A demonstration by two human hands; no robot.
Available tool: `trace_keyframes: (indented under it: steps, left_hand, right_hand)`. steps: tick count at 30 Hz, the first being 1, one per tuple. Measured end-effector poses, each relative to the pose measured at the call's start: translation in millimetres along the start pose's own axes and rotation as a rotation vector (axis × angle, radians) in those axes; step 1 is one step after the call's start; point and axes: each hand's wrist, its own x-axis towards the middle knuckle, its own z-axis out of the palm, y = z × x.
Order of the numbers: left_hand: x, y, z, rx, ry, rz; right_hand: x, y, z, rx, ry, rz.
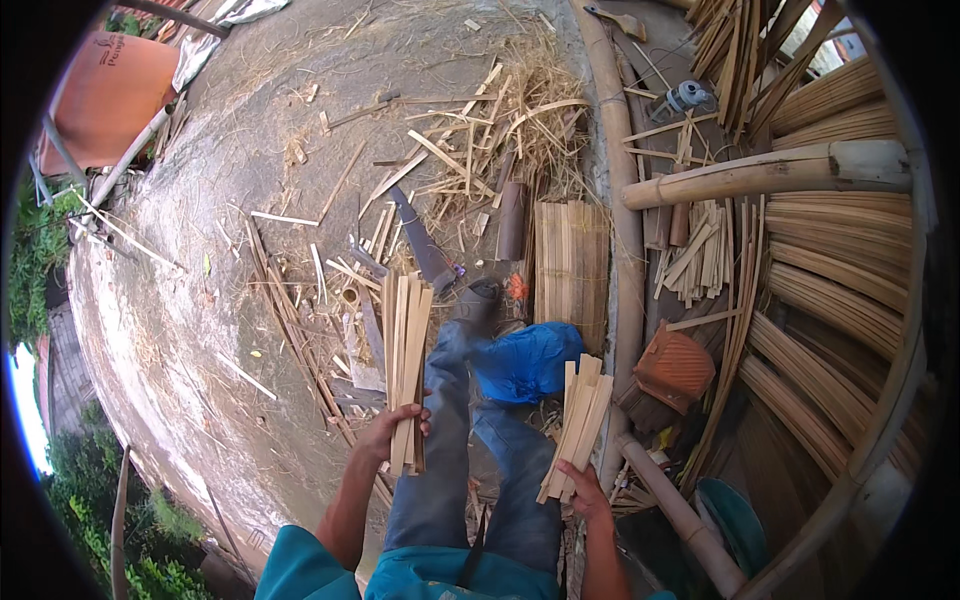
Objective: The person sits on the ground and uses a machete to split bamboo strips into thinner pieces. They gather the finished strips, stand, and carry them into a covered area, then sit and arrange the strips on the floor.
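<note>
Outdoors on a rough concrete floor [200, 300], I sit with my legs stretched out ahead, green plants along the far left edge and an orange plastic tub [105, 95] up in the left corner. Split bamboo scraps and shavings [480, 130] lie scattered across the concrete, with a dark blade [422, 240] lying among them. My left hand [392, 430] is clamped around the lower end of a bundle of flat bamboo slats [408, 350], which stands up and away from me just left of my knee, over the littered floor. Between my legs and beside them sits a blue plastic bag [528, 360], and beyond it a neat row of cut slats [570, 260] lies flat. My right hand [585, 490] is closed on the bottom of a second slat bundle [578, 420], tilted a little rightward, just beside a long bamboo pole [622, 200] running away from me. Further right are a small terracotta-coloured object [675, 365], a thick bamboo culm [770, 172] lying crosswise, and stacked sheaves of thin bamboo strips [830, 300].
</note>
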Motion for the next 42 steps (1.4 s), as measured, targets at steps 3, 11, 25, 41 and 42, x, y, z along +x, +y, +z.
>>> trace_keyframes:
  steps: [3, 11, 25, 41, 42]
  left_hand:
    - [-49.2, -0.6, -66.0, 0.240, 0.394, 0.109]
    - [-138.9, -126.9, -228.4, 0.307, 0.914, -0.131]
    - [-92.4, -91.5, -107.6, 0.909, 0.851, -0.098]
    - [-76.9, 34.0, -97.9, 0.866, 0.888, -0.041]
    - [-81.2, 28.3, -102.4, 0.910, 0.888, -0.080]
  right_hand:
    - [-7.0, -9.5, 15.8, -0.103, -0.027, -0.014]
    - [-14.3, -73.5, 35.5, -0.389, 0.023, -0.072]
    - [20.3, -137.8, 87.8, -0.558, 0.039, -0.046]
    - [5.2, -219.2, 171.4, -0.573, 0.019, -0.094]
    - [5.9, -222.0, 168.7, -0.587, 0.027, -0.110]
